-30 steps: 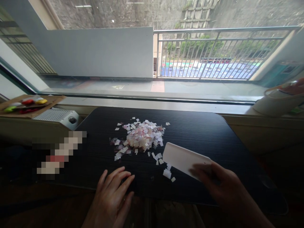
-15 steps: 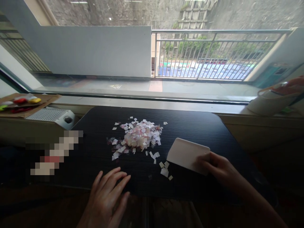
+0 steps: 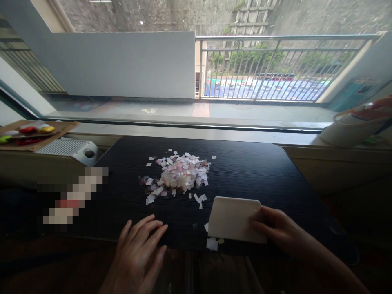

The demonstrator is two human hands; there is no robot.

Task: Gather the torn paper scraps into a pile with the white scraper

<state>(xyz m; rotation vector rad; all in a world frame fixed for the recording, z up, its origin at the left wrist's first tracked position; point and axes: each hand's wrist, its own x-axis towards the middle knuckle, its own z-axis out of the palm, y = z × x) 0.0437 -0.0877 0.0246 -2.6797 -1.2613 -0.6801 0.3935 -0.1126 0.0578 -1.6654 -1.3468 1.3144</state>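
My right hand (image 3: 274,224) grips the right end of a flat, pale scraper (image 3: 234,218) with rounded corners, low over the near right part of the table. A few paper scraps (image 3: 212,244) lie at its lower left corner, by the table's near edge. My left hand (image 3: 137,247) is at the near edge left of centre, fingers spread, holding nothing. Beyond both hands a heap of small white and pinkish paper pieces (image 3: 183,173) is piled on the black table (image 3: 245,167), with loose bits scattered around it.
Behind the table runs a window sill (image 3: 202,134) below a large window. To the left are a white ridged device (image 3: 70,149) and cardboard (image 3: 65,127) bearing colourful items. A pale container (image 3: 349,128) stands at the right. A blurred patch (image 3: 73,200) covers something at left.
My right hand has drawn the scraper toward the near edge and slightly left. Several scraps there shifted nearer the edge, some now hidden behind the scraper. My left hand is nearly unmoved.
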